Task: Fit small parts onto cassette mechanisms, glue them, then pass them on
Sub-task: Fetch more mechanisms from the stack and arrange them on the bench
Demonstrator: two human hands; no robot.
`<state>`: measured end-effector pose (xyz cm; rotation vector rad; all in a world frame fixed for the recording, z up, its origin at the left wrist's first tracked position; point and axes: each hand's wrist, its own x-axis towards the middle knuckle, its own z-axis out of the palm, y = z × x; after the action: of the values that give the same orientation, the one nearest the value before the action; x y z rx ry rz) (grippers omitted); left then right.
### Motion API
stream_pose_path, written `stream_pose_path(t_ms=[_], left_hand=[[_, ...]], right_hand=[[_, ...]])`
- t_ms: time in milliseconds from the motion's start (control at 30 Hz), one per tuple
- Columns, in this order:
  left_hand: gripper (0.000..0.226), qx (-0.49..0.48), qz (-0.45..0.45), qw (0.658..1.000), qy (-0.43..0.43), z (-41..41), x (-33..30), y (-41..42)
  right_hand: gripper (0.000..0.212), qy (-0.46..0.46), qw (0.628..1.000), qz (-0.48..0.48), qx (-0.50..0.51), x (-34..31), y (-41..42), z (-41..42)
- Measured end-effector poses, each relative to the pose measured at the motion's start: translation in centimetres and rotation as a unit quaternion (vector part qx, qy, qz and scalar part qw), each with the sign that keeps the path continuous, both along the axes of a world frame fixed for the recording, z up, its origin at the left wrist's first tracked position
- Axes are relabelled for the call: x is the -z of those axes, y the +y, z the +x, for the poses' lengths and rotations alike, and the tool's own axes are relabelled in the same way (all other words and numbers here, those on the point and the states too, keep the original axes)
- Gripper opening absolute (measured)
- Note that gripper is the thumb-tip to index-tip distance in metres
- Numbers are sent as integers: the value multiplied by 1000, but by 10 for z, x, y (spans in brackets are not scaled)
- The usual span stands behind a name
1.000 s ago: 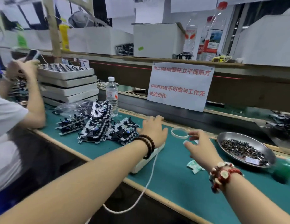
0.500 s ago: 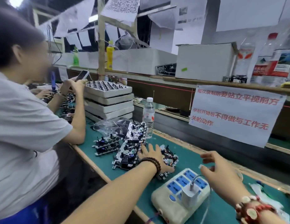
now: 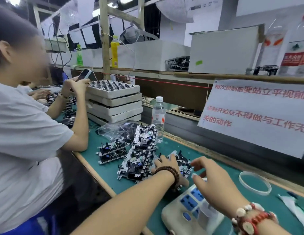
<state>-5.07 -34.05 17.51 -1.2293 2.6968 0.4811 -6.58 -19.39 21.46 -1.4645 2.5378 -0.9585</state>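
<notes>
Both hands are reaching to the cassette mechanisms (image 3: 141, 158) heaped on the green mat (image 3: 103, 168).

The left hand (image 3: 166, 165) is lying spread, fingers straight, on the nearest mechanism; the right hand (image 3: 214, 182) is hovering loosely open over a power strip (image 3: 187, 209), holding nothing. Behind, a red-lettered paper sign (image 3: 256, 114) is reading "不得做与工作无关的动作". Bare mat is lying near the front edge.

Five foam trays (image 3: 114, 106) stacked at ten o'clock, one water bottle (image 3: 158, 116), one tape ring (image 3: 254, 183), one power strip (image 3: 190, 209), perhaps four mechanism piles (image 3: 141, 158).
</notes>
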Motion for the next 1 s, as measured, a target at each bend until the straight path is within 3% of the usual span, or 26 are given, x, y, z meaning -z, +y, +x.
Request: stream_pose_path(t_ms=[600, 800, 900, 1000], left_hand=[[86, 59, 121, 988, 75, 12, -41, -13], [88, 31, 230, 960, 157, 13, -59, -7], [73, 13, 301, 931, 206, 13, -75, -9], [34, 6, 372, 897, 238, 15, -98, -3]], right_hand=[[21, -10, 997, -58, 43, -4, 50, -17], [20, -10, 997, -53, 59, 0, 63, -25], [21, -5, 996, -61, 66, -1, 69, -27], [32, -2, 995, -68, 71, -4, 77, -33]])
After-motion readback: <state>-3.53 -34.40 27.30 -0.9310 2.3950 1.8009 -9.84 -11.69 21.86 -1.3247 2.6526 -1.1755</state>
